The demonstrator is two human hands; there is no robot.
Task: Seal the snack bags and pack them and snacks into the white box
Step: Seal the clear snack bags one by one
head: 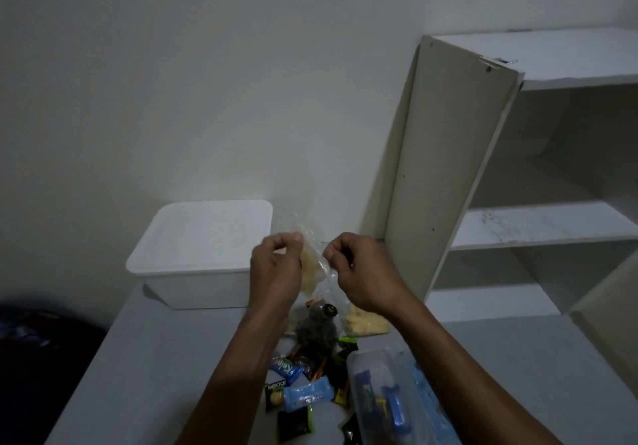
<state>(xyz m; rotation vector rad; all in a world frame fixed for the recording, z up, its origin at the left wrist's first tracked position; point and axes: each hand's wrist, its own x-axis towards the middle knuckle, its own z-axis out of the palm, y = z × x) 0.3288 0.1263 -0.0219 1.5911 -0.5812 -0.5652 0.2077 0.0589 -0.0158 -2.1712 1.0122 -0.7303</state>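
Note:
I hold a clear snack bag (312,265) with pale yellow snacks up in the air between both hands. My left hand (276,265) pinches its left top edge and my right hand (359,268) pinches its right edge. The white box (203,254) stands on the table behind and left of my hands, with its lid on. Another clear bag of yellow snacks (366,323) lies on the table under my right wrist. Several small wrapped snacks (303,393) in blue, black and green lie scattered near the table's front.
A clear plastic container (397,399) with blue packets sits at the front right. A dark fuzzy object (317,327) lies among the snacks. A white open shelf unit (518,203) stands at the right. The grey table (138,358) ends at the left beside a dark object (41,334).

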